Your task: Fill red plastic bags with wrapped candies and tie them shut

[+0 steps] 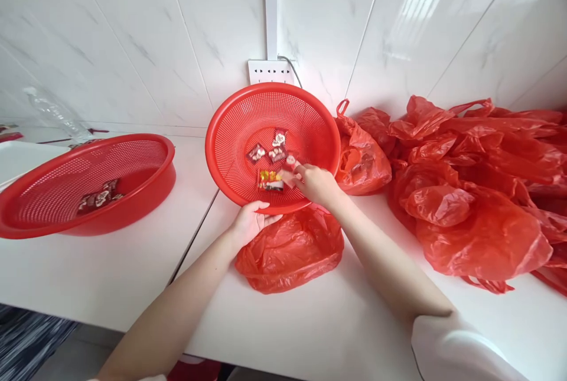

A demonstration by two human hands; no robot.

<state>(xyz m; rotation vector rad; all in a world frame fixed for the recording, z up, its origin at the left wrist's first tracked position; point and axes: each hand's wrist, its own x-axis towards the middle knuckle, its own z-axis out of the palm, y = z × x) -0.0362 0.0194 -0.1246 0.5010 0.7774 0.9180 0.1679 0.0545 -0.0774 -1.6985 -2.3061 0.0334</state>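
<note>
A red plastic basket point(230, 127) with mesh sides stands tilted towards me in the middle, several small wrapped packets point(277, 153) lying on its bottom. My left hand point(251, 222) grips the lower front rim, thumb over the edge and fingers beneath. Inside the basket, at the lower right, is my right hand point(313, 183). Its fingers are pinched by the packets, slightly blurred, and what they hold is hard to make out. Just below the basket a red plastic bag point(290, 254) lies with its mouth open on the white table point(274, 322).
Another red basket point(146, 192) with dark packets point(101, 196) is at the left, near a clear bottle point(57, 115) and a white tray point(26, 159). Filled red bags point(478, 192) are heaped at the right. A socket strip point(271, 71) is behind the middle basket.
</note>
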